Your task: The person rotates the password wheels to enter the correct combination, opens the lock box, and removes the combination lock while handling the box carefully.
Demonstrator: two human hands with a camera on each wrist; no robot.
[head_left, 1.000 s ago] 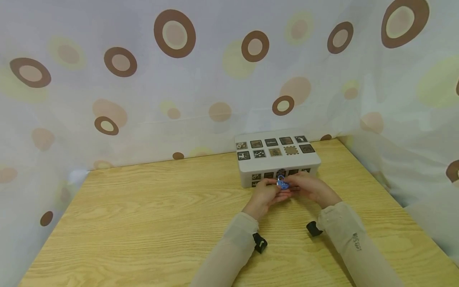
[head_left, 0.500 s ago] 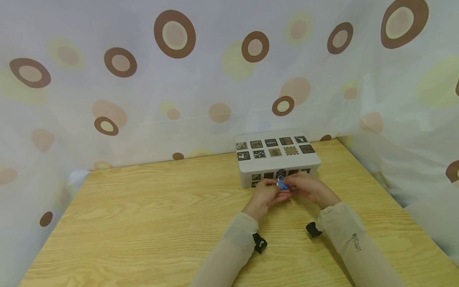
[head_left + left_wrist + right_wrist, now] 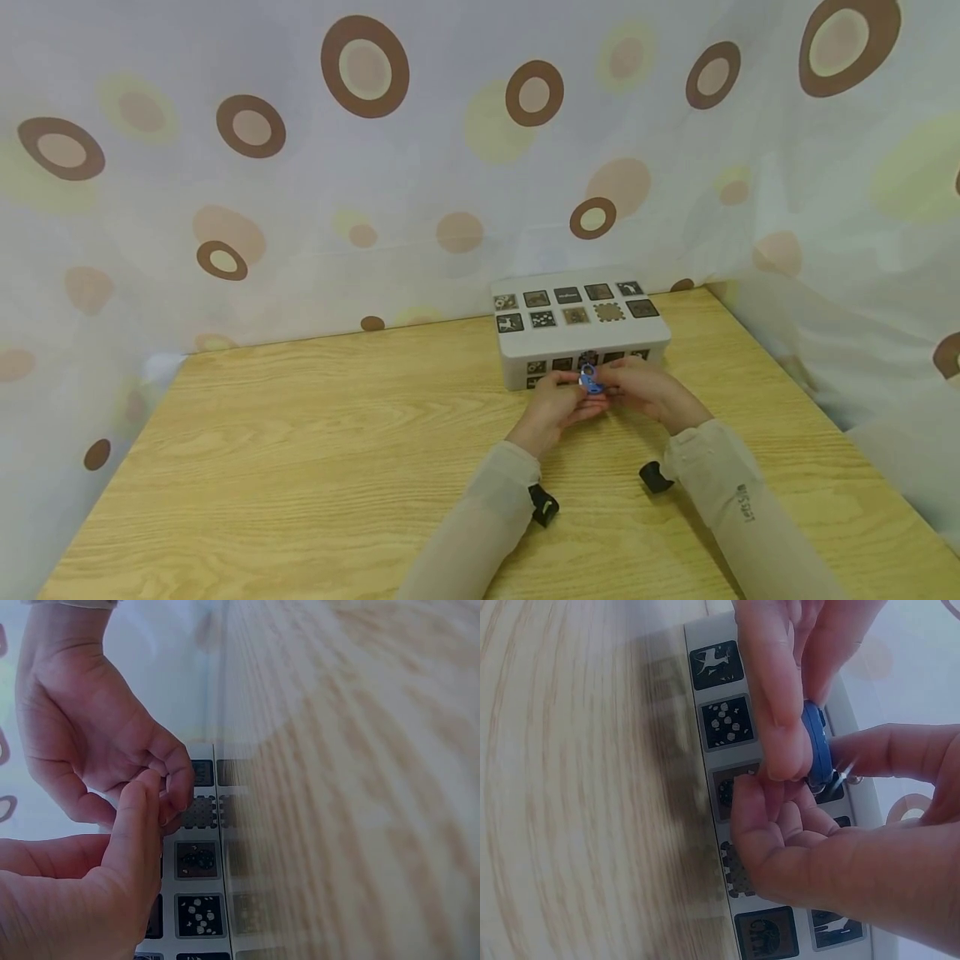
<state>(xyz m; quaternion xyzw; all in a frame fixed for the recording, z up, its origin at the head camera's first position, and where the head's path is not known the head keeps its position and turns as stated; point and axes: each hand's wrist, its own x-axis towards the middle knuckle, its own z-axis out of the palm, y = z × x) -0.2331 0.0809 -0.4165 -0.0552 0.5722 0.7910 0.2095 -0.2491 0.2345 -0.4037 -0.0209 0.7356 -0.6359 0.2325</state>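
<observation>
The left hand [image 3: 551, 410] pinches the blue padlock [image 3: 820, 746] at its fingertips, the right hand [image 3: 654, 393] opposite seemingly pinching it too, that grip partly hidden, with the white box [image 3: 585, 337] just beyond both.

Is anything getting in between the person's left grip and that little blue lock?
Nothing visible does: the left grip pinches the blue lock directly, with the right grip at the lock too. The white box lies just beyond, not between them.
</observation>
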